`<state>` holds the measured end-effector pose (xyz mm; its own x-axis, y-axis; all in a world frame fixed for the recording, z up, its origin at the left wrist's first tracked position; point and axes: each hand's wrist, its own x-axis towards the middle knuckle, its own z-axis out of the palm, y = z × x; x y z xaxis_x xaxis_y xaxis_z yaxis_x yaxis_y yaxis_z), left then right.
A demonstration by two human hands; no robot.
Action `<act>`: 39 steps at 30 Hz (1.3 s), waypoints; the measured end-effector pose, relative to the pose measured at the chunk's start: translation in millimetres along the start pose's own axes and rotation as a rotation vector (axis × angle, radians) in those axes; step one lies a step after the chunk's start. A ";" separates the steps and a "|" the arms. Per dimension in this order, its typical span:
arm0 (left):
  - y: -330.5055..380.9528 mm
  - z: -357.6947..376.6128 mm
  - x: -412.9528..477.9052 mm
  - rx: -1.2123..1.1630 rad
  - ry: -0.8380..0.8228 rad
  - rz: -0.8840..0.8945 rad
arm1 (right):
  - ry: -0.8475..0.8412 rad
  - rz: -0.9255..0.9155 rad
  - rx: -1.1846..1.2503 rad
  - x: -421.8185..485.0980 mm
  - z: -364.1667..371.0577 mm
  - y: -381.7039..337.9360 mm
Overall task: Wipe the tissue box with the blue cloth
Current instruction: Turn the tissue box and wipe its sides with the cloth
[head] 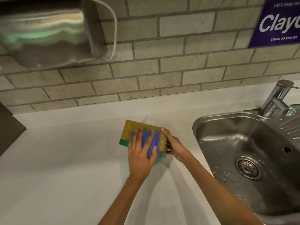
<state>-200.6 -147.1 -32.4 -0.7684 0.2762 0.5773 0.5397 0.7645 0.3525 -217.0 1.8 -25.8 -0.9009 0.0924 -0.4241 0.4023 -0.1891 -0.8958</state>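
A yellow tissue box (129, 129) with a green lower band stands on the white counter (65, 159), tipped so a broad side faces me. A white tissue pokes out behind its top. My left hand (141, 153) lies flat on that side, pressing the blue cloth (154, 138) against the box, fingers spread over the cloth. My right hand (174, 145) grips the box's right end, thumb on the top corner and fingers wrapped behind. Most of the cloth is hidden under my left hand.
A steel sink (243, 153) with a drain and water drops sits to the right, its tap (276, 99) at the back. A metal dispenser (43, 31) hangs on the brick wall at upper left. A purple sign (279, 21) is at upper right.
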 end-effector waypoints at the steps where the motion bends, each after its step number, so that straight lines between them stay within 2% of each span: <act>1: -3.9 -0.2 3.8 -0.027 0.022 -0.102 | 0.013 -0.009 0.012 1.2 -0.1 1.1; 5: -20.9 0.7 23.3 -0.191 0.166 -0.523 | 0.052 -0.067 0.033 2.7 6.1 4.5; 8: -15.8 2.6 31.6 -0.299 0.248 -0.713 | 0.101 -0.140 0.042 4.4 18.1 5.2; 10: -2.1 5.3 29.2 -0.353 0.242 -0.759 | 0.142 -0.188 0.074 4.3 25.2 5.3; 13: 27.6 10.0 11.2 -0.426 0.220 -0.630 | 0.197 -0.254 0.135 2.4 30.2 6.9; 16: 38.4 12.1 -4.3 -0.447 0.151 -0.540 | 0.248 -0.284 0.092 -0.8 30.8 11.4; 20: 21.4 5.6 8.1 -0.489 0.096 -0.717 | 0.220 -0.295 0.147 -5.2 33.7 18.3; 24: 26.3 -3.2 15.2 -0.575 0.061 -0.920 | 0.260 -0.320 0.153 -7.3 41.6 21.1; 29: 25.6 -8.7 16.7 -0.863 0.071 -1.382 | 0.301 -0.440 0.028 -17.8 48.4 31.1; 33: 9.6 -12.0 20.8 -0.975 0.123 -1.464 | 0.298 -0.510 0.017 -30.1 57.5 46.2; 39: 3.7 -15.8 19.0 -1.072 0.216 -1.512 | 0.221 -0.481 -0.050 -49.7 74.3 72.7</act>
<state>-207.7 -148.2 -8.5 -0.7369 -0.3357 -0.5868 -0.4470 -0.4092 0.7955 -155.1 -89.2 -60.0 -0.9318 0.3624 0.0227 -0.0352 -0.0279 -0.9990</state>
